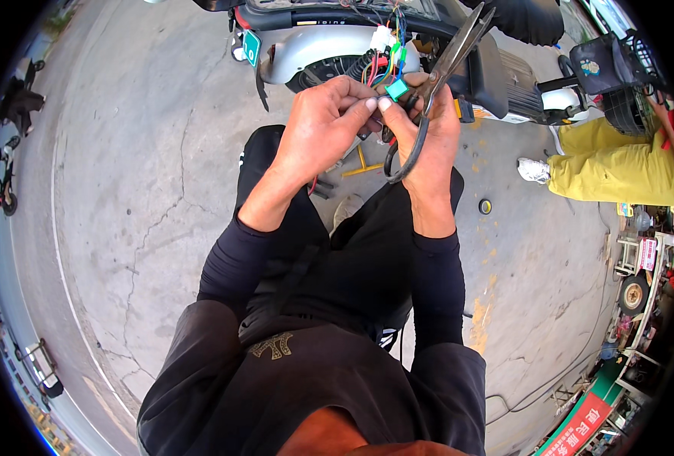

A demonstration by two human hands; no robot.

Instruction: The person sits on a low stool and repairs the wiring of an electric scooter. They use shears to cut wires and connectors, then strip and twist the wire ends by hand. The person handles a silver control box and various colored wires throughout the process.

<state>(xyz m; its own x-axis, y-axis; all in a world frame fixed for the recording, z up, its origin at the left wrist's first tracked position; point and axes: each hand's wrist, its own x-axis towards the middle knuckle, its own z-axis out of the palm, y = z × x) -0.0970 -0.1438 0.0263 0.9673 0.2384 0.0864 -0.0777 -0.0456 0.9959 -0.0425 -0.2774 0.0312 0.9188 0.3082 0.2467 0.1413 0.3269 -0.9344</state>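
Note:
My right hand (433, 137) is closed around a pair of scissors (457, 57). The dark blades point up and away, and a black handle loop hangs below the palm. My left hand (323, 125) is closed in a pinch, its thumb tip nearly meeting my right thumb. Whatever lies between the left fingertips is too small to make out. Just beyond the thumbs, by the right fingers, is a small green block (396, 90). A bundle of coloured wires (382, 68) runs from my hands toward a white connector (383, 38) on the scooter.
Ahead stands a scooter with a silver-white rear fender (318, 55) and a black seat (483, 76). A person in yellow trousers (610, 161) is at the right. A tape roll (485, 206) lies on the concrete. Cluttered shelving (645, 304) lines the far right; a yellow metal piece (363, 166) sits below my hands.

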